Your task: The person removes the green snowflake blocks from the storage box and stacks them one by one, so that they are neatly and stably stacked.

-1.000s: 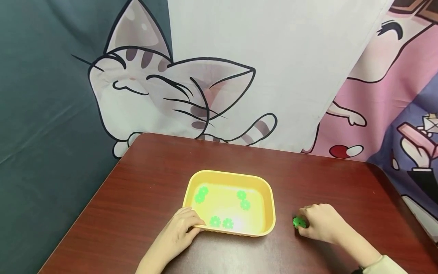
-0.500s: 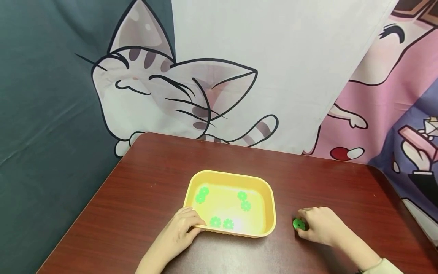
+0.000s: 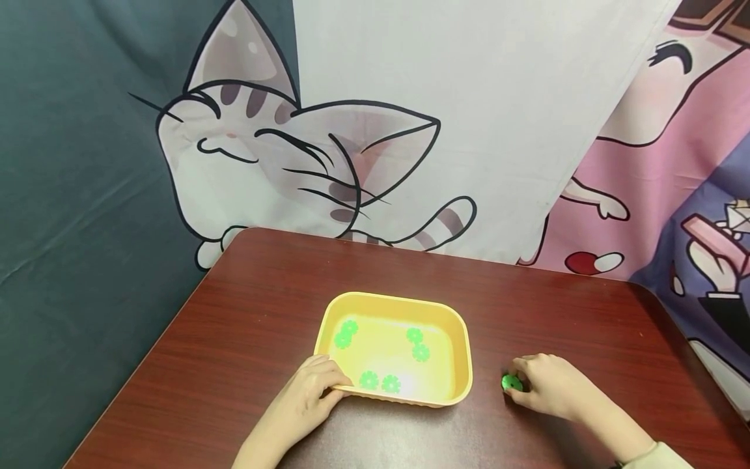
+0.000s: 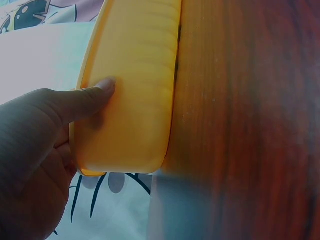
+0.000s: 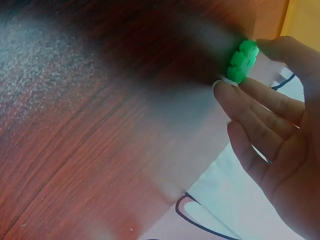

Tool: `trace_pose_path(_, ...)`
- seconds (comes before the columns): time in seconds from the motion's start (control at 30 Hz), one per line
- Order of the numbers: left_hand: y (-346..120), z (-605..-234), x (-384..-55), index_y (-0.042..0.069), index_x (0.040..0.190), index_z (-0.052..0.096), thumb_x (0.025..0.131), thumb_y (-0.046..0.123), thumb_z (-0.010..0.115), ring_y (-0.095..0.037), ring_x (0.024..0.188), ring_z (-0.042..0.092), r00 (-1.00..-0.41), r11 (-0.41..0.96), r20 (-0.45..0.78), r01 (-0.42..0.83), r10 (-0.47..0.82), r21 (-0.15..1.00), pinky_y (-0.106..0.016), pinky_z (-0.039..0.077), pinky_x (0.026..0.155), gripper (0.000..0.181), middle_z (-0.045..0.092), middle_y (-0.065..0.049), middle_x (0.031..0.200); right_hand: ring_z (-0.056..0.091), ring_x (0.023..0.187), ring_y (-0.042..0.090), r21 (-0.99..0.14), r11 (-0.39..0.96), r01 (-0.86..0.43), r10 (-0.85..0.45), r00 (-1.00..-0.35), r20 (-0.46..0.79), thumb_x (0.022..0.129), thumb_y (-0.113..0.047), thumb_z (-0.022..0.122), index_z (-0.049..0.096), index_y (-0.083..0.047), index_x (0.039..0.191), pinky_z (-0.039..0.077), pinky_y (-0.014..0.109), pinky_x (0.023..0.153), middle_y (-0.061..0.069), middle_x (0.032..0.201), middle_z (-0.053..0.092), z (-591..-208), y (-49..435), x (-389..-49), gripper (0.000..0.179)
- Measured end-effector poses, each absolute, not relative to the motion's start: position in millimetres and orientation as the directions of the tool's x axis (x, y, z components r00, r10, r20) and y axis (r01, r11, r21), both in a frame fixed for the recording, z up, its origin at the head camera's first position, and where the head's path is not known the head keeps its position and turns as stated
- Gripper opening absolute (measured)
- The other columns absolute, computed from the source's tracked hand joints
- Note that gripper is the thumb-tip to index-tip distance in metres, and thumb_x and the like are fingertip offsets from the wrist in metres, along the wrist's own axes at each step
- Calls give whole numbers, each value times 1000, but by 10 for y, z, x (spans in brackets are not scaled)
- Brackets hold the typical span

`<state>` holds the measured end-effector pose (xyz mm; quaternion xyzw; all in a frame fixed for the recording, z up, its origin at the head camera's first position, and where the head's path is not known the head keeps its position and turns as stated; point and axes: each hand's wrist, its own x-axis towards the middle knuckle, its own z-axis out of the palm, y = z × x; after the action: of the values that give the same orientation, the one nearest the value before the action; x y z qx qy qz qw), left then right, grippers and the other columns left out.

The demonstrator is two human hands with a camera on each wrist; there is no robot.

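A shallow yellow plastic tub (image 3: 459,352) stands on the table. My left hand (image 3: 305,391) grips its near left corner, with the thumb (image 4: 90,100) against the outer wall and the other fingers over the rim. Inside lie several green flower-shaped plastic pieces (image 3: 369,380), grouped in pairs at the left, the right and the near side. To the right of the tub, my right hand (image 3: 551,384) pinches another green flower-shaped piece (image 5: 242,62) between thumb and fingertips, low over the table. Whether that piece touches the table I cannot tell.
The dark red wooden table (image 3: 263,306) reaches back to a cloth backdrop (image 3: 498,130) printed with cartoon figures. A gap of bare tabletop separates the tub from my right hand. The table's left edge slants along a dark green cloth (image 3: 76,195).
My right fingers have shifted slightly around the green piece, which is tilted a little differently. The left hand keeps its grip, and the tub and the pieces inside stay put.
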<state>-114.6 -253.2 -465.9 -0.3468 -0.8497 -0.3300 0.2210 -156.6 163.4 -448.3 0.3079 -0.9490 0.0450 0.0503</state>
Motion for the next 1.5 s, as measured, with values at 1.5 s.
trace_pose_path(1.5, -2546, -4657, -1136, 15, 79, 68, 70, 8, 76, 0, 75, 51, -663, 540, 597, 736, 452, 408, -40, 50, 87, 13, 60, 12, 76, 57, 67, 6, -59, 766, -640, -639, -768, 41, 77, -37, 73, 65, -16, 91, 51, 30, 57, -11, 78, 62, -4156, 1626, -1686, 26)
